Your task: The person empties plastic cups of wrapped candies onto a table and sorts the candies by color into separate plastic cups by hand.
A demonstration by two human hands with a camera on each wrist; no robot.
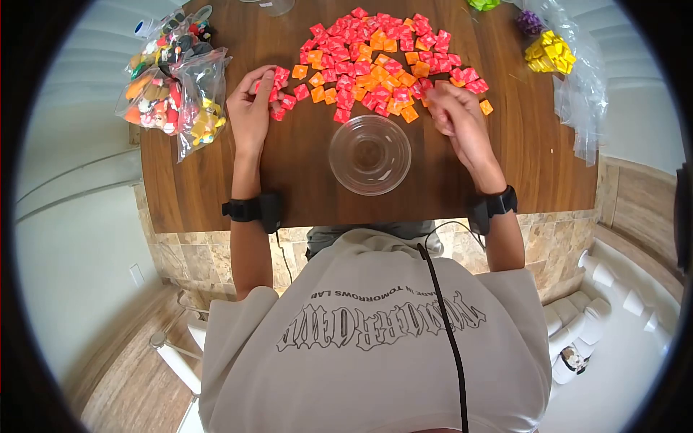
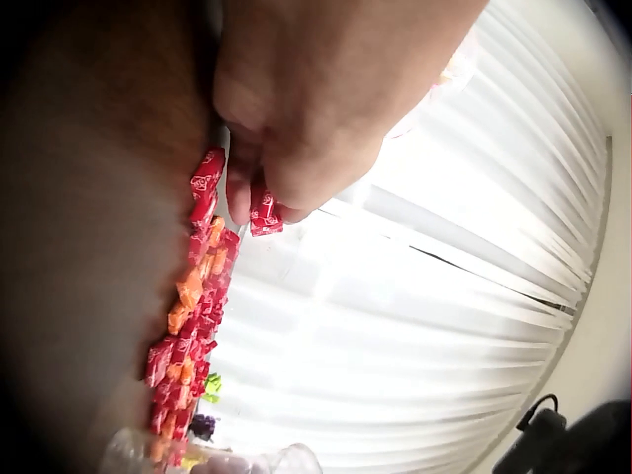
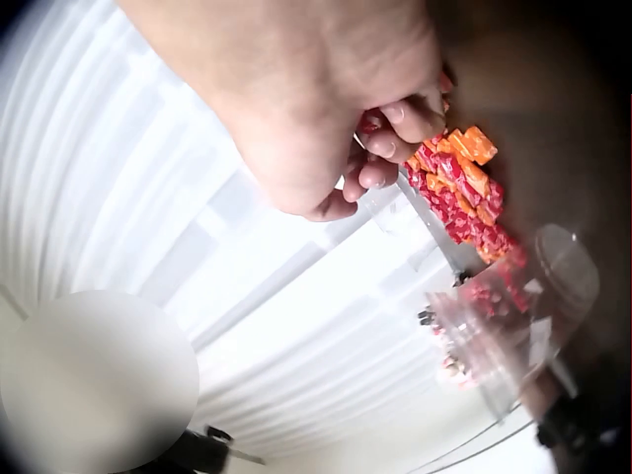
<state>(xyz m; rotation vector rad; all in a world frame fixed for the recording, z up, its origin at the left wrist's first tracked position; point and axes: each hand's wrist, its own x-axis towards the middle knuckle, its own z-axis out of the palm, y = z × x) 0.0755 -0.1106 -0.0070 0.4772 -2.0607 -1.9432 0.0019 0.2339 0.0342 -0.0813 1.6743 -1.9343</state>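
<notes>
Red and orange wrapped candies (image 1: 361, 68) lie in a wide pile on the wooden table. At the pile's left side, the left hand (image 1: 253, 108) holds red candies; in the left wrist view a red candy (image 2: 265, 215) shows between that hand's fingers (image 2: 306, 109). On the pile's right edge is the right hand (image 1: 465, 123), its fingers curled. The right wrist view shows a bit of red wrapper (image 3: 370, 122) within the right hand (image 3: 326, 99), partly hidden by the fingers. Between the hands, nearer the body, stands a clear round bowl (image 1: 369, 180) with no candy visible inside.
Clear bags of small colourful figures (image 1: 155, 108) lie at the table's left. Toward the right are a yellow bow (image 1: 550, 54), a purple bow (image 1: 529, 23), a green bow (image 1: 484, 3) and clear plastic wrapping (image 1: 583, 108). A clear container (image 1: 276, 6) stands at the far edge.
</notes>
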